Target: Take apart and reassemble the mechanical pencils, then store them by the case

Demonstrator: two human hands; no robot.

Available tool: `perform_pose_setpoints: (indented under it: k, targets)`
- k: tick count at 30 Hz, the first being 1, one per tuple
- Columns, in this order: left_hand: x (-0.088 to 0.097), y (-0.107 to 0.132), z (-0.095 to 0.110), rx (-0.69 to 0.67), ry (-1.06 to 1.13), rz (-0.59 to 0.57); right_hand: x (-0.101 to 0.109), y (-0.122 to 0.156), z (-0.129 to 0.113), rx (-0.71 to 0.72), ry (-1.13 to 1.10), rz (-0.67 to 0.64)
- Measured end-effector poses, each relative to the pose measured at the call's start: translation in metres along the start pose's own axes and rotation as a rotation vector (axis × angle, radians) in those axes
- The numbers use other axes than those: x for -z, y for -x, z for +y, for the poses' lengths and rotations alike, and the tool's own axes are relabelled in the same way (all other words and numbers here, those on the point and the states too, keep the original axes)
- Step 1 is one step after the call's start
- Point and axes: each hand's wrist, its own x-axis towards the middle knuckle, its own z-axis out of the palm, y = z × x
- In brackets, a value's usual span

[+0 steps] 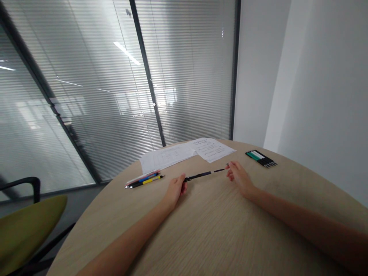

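Note:
My left hand (174, 189) is closed around one end of a black pen (199, 175), which points to the right above the table. Close to the pen's far end, a thin dark piece like a refill (219, 170) stretches toward my right hand (238, 176). The fingers of that hand are pinched together at the thin piece's outer end. A small shiny bit shows at the fingertips, too small to make out. Whether the thin piece sits inside the pen barrel is hard to see. Left of my left hand lie several pens (146, 180) in yellow, blue and pinkish white.
Printed paper sheets (169, 155) lie along the far side of the round wooden table (198, 237). A row of black, green and white pens (261, 158) rests at the right. A green chair (31, 220) stands at the left, and a glass partition with blinds (186, 76) rises behind.

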Motion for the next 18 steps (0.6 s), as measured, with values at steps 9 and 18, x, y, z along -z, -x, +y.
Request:
perform_pose_setpoints:
  k: [9,18]
  targets:
    - [-0.001,-0.002,-0.004,-0.002,-0.076,-0.030,-0.008,0.008,-0.003,0.059,0.187,-0.302]
    - [0.000,-0.003,-0.005,0.010,-0.044,0.009,-0.002,-0.006,0.015,0.095,0.247,-0.148]
